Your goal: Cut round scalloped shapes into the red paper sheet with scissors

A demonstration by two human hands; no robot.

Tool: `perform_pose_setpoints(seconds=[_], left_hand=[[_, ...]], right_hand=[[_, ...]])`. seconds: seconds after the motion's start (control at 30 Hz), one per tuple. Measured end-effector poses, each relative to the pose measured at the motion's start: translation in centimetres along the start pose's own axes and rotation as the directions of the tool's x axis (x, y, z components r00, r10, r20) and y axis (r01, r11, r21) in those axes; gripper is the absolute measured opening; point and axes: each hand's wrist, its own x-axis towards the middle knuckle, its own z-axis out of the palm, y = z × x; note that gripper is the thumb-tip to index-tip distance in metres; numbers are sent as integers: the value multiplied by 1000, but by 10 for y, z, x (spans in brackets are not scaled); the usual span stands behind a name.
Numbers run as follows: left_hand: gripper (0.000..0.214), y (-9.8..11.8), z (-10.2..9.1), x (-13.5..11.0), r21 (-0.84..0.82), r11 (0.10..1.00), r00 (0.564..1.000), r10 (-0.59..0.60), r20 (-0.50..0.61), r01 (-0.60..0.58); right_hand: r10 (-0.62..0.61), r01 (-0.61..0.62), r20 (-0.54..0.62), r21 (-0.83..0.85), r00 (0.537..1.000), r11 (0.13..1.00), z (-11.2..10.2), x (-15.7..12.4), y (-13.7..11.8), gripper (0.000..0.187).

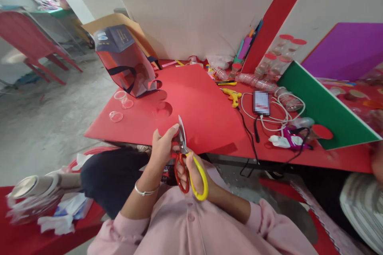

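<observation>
In the head view my right hand [196, 171] grips scissors [182, 147] with one red and one yellow handle loop, blades pointing up and away from me. My left hand [163, 147] is closed beside the blades, its thumb and fingers pinching a small red piece [168, 124]. The piece's outline blends into the red behind it, so its exact shape is hard to make out. Just beyond both hands lies a large red sheet [203, 103] on the red table, with rounded notches along its left edge.
A yellow glue gun [232, 95], a phone [261, 102] with a white cable and plastic bottles [257, 81] lie to the right. A green board [323, 107] leans there. A bag [125, 59] stands at left near clear round lids [116, 116]. Another person's sleeve [363, 207] shows at right.
</observation>
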Motion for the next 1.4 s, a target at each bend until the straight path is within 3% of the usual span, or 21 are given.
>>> perform_pose_setpoints(seconds=[0.07, 0.13, 0.27, 0.43, 0.63, 0.9, 1.2, 1.4], left_hand=[[50, -15, -2, 6, -107, 981, 986, -165, -20, 162], [53, -27, -8, 10, -165, 960, 970, -239, -49, 228], [56, -39, -24, 21, -165, 936, 944, -324, -61, 311], [57, -45, -38, 32, -186, 924, 930, -355, -97, 333], [45, -52, -51, 33, -161, 910, 920, -392, -29, 383], [32, -57, -57, 35, -120, 939, 945, -326, -1, 323], [42, -61, -62, 36, -154, 925, 936, -351, -4, 346], [47, -59, -59, 34, -128, 914, 921, -389, 2, 386]], right_hand=[[201, -199, -11, 83, 980, 976, -3, 8, 9, 93], [317, -313, -8, 122, 949, 942, -6, 15, 14, 95], [394, -383, -60, 143, 917, 913, -7, 25, 16, 98], [466, -466, -118, 26, 877, 884, -11, 32, 6, 104], [475, -505, -195, -156, 858, 849, -13, 27, -4, 99], [447, -498, -249, -206, 859, 842, -3, 20, -21, 100], [410, -440, -211, -124, 888, 890, -5, 19, 7, 88], [366, -408, -240, -154, 899, 900, 2, 19, 10, 94]])
